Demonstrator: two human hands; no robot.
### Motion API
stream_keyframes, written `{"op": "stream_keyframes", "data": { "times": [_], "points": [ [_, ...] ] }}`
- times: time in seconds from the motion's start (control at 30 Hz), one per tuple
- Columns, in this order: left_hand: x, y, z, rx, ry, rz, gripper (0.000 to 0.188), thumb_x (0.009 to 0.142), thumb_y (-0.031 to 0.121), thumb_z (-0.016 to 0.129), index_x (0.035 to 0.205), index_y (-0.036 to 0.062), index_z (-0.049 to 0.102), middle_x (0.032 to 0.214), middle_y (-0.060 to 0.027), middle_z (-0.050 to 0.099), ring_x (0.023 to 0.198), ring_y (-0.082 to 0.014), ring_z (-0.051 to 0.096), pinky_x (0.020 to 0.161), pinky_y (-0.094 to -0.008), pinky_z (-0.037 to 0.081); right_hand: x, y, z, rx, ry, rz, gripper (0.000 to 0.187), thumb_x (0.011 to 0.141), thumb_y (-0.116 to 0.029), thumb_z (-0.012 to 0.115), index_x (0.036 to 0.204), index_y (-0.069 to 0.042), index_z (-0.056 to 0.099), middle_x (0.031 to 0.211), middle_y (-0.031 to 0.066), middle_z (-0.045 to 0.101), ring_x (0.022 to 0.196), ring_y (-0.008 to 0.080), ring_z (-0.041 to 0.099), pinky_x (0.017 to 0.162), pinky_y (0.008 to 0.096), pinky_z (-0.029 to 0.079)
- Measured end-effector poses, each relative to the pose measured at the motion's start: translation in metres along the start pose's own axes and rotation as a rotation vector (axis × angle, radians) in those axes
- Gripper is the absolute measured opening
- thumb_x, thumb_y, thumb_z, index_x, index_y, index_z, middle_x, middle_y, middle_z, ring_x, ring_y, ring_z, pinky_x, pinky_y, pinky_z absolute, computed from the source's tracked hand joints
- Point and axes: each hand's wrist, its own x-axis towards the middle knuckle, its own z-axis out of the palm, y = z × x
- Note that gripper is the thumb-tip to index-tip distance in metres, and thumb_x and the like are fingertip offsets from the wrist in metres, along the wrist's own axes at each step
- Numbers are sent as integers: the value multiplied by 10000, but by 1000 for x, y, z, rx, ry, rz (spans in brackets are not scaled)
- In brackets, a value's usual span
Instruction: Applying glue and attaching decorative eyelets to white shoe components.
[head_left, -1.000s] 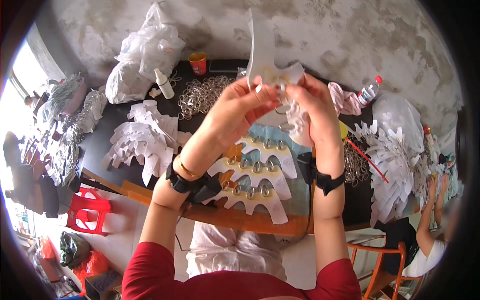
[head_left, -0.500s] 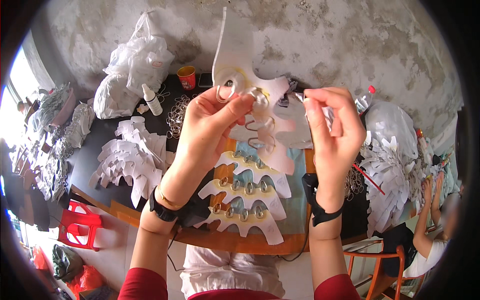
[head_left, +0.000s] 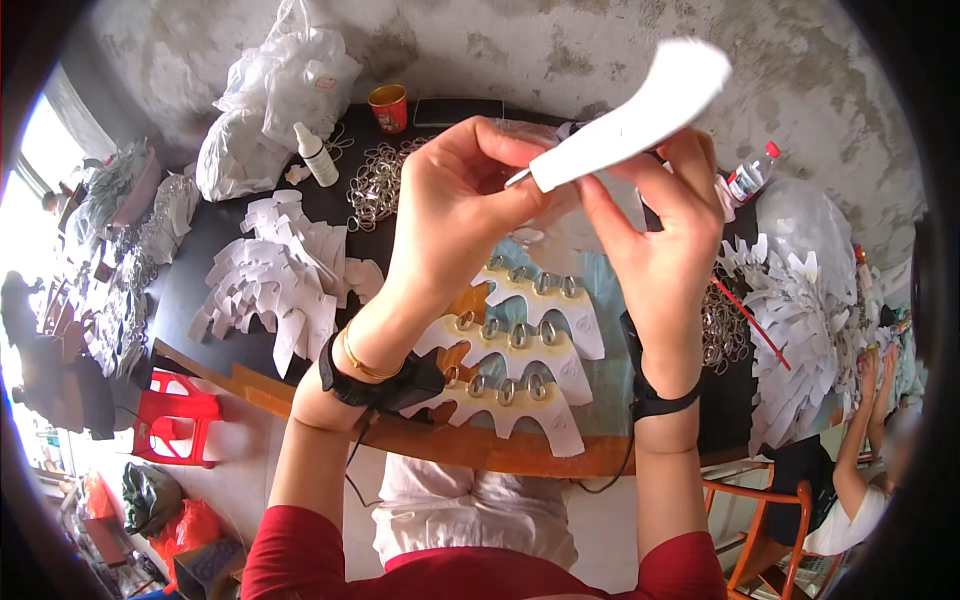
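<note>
A white cut-out piece (head_left: pixel 635 120) is held up over the table, tilted so its scalloped side is mostly hidden. My left hand (head_left: pixel 455 205) pinches its lower end between thumb and fingers, where a thin metal edge shows. My right hand (head_left: pixel 655 205) grips the same piece from the right, its thumb below and fingers partly hidden behind. Beneath them, several similar white pronged pieces (head_left: pixel 530 400) lie in overlapping rows on a bluish sheet (head_left: pixel 605 390). Oval metal rings (head_left: pixel 518 334) stand upright along their yellowish, glue-like bands.
Stacked white cut-outs lie left (head_left: pixel 270 280) and right (head_left: pixel 790 340). A heap of metal rings (head_left: pixel 372 190), a white squeeze bottle (head_left: pixel 316 158), a red cup (head_left: pixel 388 108) and a plastic bag (head_left: pixel 270 100) sit behind. A red stick (head_left: pixel 750 320) is right; a co-worker's hands (head_left: pixel 880 365) show far right.
The white piece has turned from its ringed face to a nearly plain, tilted side, its long end swinging right. My right hand has moved in from beside it to grip it.
</note>
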Motion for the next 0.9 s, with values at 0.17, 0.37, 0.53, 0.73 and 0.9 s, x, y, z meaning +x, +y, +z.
{"op": "stream_keyframes", "data": {
  "times": [0.17,0.37,0.53,0.73,0.9],
  "points": [
    [-5,-4,-3,-79,-34,-57,148,797,64,650,851,-10,533,886,-72,623,783,-88,583,706,-241,496,-3,-4,-1,40,-32,56,155,587,7,690,700,-40,595,870,32,565,805,218,526,680,319,437],
    [-10,-4,6,-138,-30,-22,165,815,90,643,855,12,504,828,-14,590,775,-68,564,699,-203,465,-9,-4,3,319,-37,273,132,618,16,661,717,-26,584,873,73,606,822,224,593,737,311,456],
    [-2,-8,-3,-77,-162,-49,187,803,62,638,932,-6,521,949,-58,607,874,-91,576,784,-250,481,-9,-1,3,489,-44,429,137,650,29,650,765,11,578,874,75,626,781,155,621,735,262,489],
    [-7,-2,8,-214,-78,-111,244,805,107,624,1003,-2,533,923,-54,613,823,-85,576,741,-235,475,-9,-2,2,655,-140,481,123,676,56,620,784,29,568,942,78,604,823,124,592,766,245,486],
    [-9,-2,5,-349,-81,-171,294,800,110,630,1047,-8,522,969,-50,607,867,-96,576,784,-254,474,1,-6,-12,1028,-282,579,337,805,-29,603,1109,18,466,1075,115,526,971,134,516,825,252,456]
  ]
}}
